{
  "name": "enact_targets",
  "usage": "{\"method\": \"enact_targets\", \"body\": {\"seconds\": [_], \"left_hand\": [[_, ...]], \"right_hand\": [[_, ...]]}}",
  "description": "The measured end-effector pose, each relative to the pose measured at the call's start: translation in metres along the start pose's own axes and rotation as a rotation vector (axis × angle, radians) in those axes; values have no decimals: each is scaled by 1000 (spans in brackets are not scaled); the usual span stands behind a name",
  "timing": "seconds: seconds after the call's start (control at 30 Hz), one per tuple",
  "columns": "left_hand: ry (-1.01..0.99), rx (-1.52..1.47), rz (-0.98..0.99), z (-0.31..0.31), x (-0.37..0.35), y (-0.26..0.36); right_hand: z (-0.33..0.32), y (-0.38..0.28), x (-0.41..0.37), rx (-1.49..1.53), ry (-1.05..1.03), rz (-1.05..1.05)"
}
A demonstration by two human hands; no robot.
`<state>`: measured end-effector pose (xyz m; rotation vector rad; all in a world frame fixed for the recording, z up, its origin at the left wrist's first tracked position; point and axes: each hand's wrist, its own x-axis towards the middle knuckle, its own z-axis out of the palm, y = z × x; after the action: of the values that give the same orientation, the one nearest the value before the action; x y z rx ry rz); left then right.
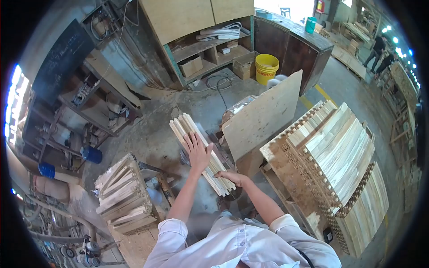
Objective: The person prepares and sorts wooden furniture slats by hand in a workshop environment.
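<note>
A bundle of long, pale wooden strips (210,167) lies slanted in front of my body, with notched ends at its near end. My left hand (196,151) rests flat on top of the strips near their middle, fingers spread. Near the lower end, my right hand (231,177) grips the side of the bundle, its thumb on top and its other fingers hidden beneath. What supports the bundle is mostly hidden. Just beyond its right side stands a large upright board (266,118).
Stacked wooden slats (342,152) fill a bench at right. More wood pieces (125,194) lie on a stand at left. A yellow bucket (267,69), a cardboard box (244,65) and a cable (219,82) are ahead. Two people (379,51) are far off at right.
</note>
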<state>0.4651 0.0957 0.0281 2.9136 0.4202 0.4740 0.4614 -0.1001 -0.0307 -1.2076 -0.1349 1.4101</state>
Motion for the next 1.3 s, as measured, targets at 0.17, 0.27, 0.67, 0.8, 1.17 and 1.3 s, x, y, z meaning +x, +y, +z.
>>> {"method": "enact_targets", "body": {"seconds": [0.17, 0.27, 0.67, 0.8, 1.17, 1.3], "left_hand": [[-150, -124, 287, -12, -38, 6], [-233, -118, 511, -29, -59, 33], [-760, -141, 1089, -71, -41, 52], [-854, -252, 1147, -76, -29, 86], [-300, -1144, 477, -125, 21, 240], [-203, -1375, 278, -101, 18, 283]], "right_hand": [[-7, 42, -32, 120, -76, 58], [-17, 86, -52, 266, -141, 109], [-29, 101, -114, 350, -469, 55], [-20, 84, -198, 253, 23, -119], [-31, 246, -308, -113, 595, 105], [3, 329, -283, -69, 804, 47]]}}
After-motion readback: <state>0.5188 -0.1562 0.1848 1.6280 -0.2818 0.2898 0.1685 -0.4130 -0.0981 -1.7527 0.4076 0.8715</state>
